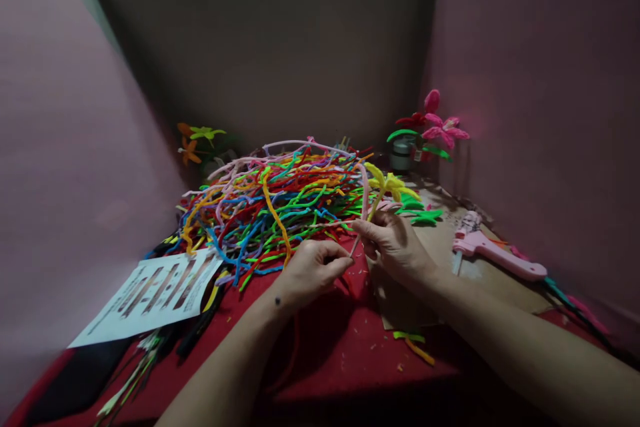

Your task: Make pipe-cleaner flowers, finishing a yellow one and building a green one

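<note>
My right hand (395,243) is closed round the stem of a small yellow pipe-cleaner flower (387,183), holding it upright above the table. A pale pink pipe cleaner (363,190) arches over beside the flower and runs down to my fingers. My left hand (313,270) pinches its thumb and fingers together at the lower end of that pink strand, just left of my right hand. Both hands hover over the red tablecloth (350,347), in front of a big tangled heap of pipe cleaners (270,203) in many colours.
A pink glue gun (493,253) lies on brown cardboard (440,247) at the right. Green leaf pieces (420,213) sit behind my right hand. A pink flower in a small pot (425,130) stands at the back right, orange and green flowers (197,140) at the back left. A printed sheet (150,293) lies front left.
</note>
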Demonstrator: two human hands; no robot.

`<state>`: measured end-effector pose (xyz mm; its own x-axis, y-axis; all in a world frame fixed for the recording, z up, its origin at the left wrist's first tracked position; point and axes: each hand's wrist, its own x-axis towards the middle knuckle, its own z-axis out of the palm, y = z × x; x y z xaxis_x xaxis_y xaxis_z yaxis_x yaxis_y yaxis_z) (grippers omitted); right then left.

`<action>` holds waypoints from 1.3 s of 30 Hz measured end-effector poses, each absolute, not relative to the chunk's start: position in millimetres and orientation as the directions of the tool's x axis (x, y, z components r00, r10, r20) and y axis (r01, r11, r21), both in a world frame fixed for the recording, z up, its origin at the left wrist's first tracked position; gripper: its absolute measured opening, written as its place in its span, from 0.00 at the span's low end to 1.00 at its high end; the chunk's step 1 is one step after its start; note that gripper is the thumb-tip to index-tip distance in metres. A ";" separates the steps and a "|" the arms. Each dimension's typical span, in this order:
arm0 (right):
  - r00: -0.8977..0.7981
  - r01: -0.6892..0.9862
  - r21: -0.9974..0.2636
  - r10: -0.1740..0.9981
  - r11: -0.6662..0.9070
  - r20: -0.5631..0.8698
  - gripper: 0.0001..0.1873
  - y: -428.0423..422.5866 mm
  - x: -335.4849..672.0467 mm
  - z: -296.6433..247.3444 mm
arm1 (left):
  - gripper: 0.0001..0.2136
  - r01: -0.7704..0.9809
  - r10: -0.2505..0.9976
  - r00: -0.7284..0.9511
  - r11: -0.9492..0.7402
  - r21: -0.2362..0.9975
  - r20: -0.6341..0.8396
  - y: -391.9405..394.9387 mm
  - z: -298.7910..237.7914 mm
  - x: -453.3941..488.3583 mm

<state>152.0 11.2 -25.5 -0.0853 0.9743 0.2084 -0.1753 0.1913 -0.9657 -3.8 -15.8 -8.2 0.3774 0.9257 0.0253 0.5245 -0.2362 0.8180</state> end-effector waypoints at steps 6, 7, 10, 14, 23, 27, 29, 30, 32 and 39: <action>-0.253 -0.320 -0.941 0.947 0.112 0.199 0.10 9.1 151.3 -27.1 | 0.11 0.531 0.915 0.371 -0.346 0.773 0.155 -17.3 -15.4 -1.8; -0.313 -0.362 -0.930 0.931 0.065 0.188 0.08 9.2 151.8 -28.1 | 0.12 0.496 0.921 0.374 -0.300 0.815 0.111 -18.2 -14.2 -2.1; -0.392 -0.360 -0.932 0.899 0.045 0.195 0.07 10.0 153.4 -31.5 | 0.12 0.441 0.923 0.376 -0.252 0.861 0.078 -19.3 -11.9 -2.3; -0.304 -0.276 -0.950 0.925 0.143 0.227 0.09 10.5 153.9 -34.2 | 0.09 0.546 0.892 0.352 -0.441 0.712 0.283 -16.6 -17.9 -1.4; -0.300 -0.288 -0.950 0.930 0.124 0.212 0.06 3.7 150.5 -26.5 | 0.04 0.747 0.783 0.392 -0.577 0.329 0.483 -12.3 -38.5 -1.1; -0.315 -0.315 -0.942 0.924 0.114 0.217 0.07 8.2 153.6 -20.3 | 0.17 0.821 0.903 0.302 -0.410 0.398 0.307 -10.1 -32.4 -6.5; -0.361 -0.303 -0.946 0.905 0.116 0.226 0.08 10.7 156.1 -14.8 | 0.16 0.786 0.936 0.253 -0.347 0.511 0.246 -9.7 -18.7 -8.7; -0.389 -0.291 -0.950 0.893 0.112 0.225 0.09 11.6 157.1 -12.0 | 0.14 0.740 0.940 0.241 -0.338 0.582 0.240 -9.8 -9.6 -9.3; -0.454 -0.276 -0.957 0.865 0.093 0.215 0.10 13.0 157.8 -7.4 | 0.11 0.624 0.948 0.213 -0.318 0.714 0.236 -10.3 10.0 -9.3; -0.425 -0.497 -0.867 0.878 -0.023 0.220 0.09 18.0 154.3 -11.9 | 0.11 0.255 0.957 0.289 -0.045 0.966 -0.032 -7.0 25.5 -5.9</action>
<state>154.3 18.0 -11.9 -0.4255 0.8777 0.2203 -0.4970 -0.0232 -0.8674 -5.9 -7.0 25.5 0.2885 0.9569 -0.0318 0.2548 -0.0448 0.9660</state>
